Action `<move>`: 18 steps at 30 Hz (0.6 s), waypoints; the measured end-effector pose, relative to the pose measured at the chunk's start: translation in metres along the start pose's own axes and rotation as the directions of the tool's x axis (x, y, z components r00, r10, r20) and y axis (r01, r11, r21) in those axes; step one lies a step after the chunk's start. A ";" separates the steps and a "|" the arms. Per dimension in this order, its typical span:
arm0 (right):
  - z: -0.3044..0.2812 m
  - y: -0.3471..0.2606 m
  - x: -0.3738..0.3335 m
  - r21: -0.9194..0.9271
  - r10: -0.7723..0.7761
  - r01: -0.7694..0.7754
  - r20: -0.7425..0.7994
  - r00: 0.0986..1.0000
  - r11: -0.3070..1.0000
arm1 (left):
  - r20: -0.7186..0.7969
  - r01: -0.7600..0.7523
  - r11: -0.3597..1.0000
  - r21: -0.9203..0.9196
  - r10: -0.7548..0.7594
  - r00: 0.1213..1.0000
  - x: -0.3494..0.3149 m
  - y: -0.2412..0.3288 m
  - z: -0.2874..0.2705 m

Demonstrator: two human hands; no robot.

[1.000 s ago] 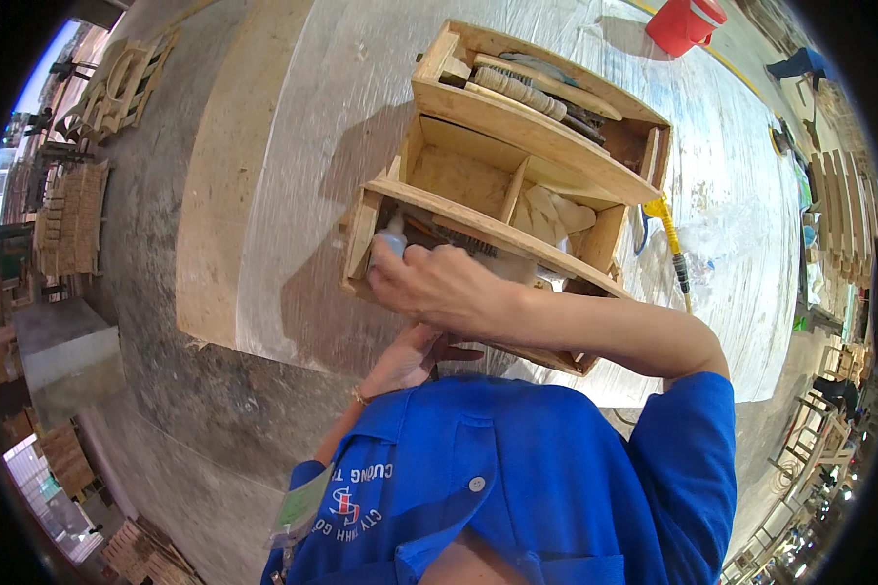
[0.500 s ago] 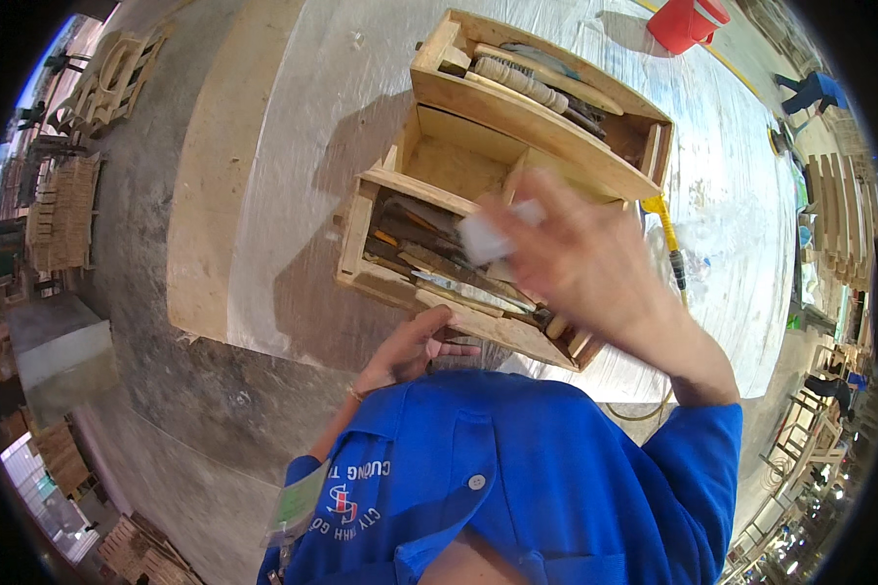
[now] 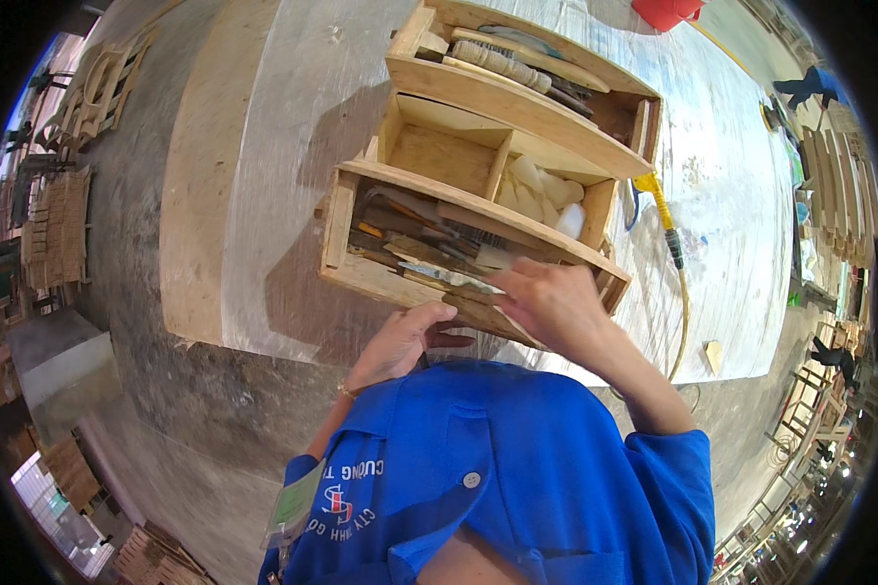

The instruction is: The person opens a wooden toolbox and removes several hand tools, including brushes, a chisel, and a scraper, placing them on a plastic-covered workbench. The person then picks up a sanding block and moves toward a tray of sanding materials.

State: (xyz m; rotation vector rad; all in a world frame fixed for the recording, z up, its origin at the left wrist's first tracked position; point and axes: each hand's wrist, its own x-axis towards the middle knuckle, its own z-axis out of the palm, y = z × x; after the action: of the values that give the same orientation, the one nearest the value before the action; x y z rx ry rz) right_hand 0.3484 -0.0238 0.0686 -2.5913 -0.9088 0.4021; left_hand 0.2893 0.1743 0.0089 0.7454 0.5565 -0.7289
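Observation:
A wooden toolbox (image 3: 517, 115) with three open rows lies on the worktable. My right hand (image 3: 551, 302) reaches into its near row, fingers closed together over the tools; what they hold, if anything, is hidden. A pale block (image 3: 495, 256) lies right by those fingertips. Around them are dark-bladed hand tools (image 3: 410, 219) and a light metal blade (image 3: 429, 272). My left hand (image 3: 400, 341) rests against the near wall, thumb and fingers apart, holding nothing visible. In the middle row, the right cell contains cream-coloured pieces (image 3: 532, 190) and a white object (image 3: 570, 221).
Brushes (image 3: 502, 66) fill the far row. A yellow air gun (image 3: 659, 200) with a hose lies right of the toolbox. A red bucket (image 3: 665, 12) stands at the far right. Clear plastic sheeting (image 3: 722, 322) covers the worktable; a small wood chip (image 3: 713, 356) lies near its edge.
My right hand has come down from above the toolbox, where it was blurred with something white, into the near row. The middle row's right cell is now uncovered. My left hand stays about where it was.

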 end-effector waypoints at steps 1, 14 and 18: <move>0.010 -0.003 0.002 0.016 0.040 -0.040 -0.025 0.999 0.999 | -0.002 0.000 1.000 0.009 0.000 1.000 0.001 0.001 0.001; 0.021 0.003 -0.008 0.026 0.112 -0.111 -0.046 0.993 0.994 | 0.067 0.019 1.000 -0.008 -0.019 0.998 0.004 0.000 -0.006; -0.035 0.006 -0.025 0.412 0.186 -0.213 0.105 0.977 0.886 | 0.022 -0.012 1.000 0.000 0.012 1.000 0.003 -0.001 -0.006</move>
State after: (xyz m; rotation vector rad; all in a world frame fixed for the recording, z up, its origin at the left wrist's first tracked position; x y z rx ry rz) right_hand 0.3462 -0.0522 0.1011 -2.2807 -0.5009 0.6610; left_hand 0.2888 0.1773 0.0028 0.7392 0.5321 -0.7252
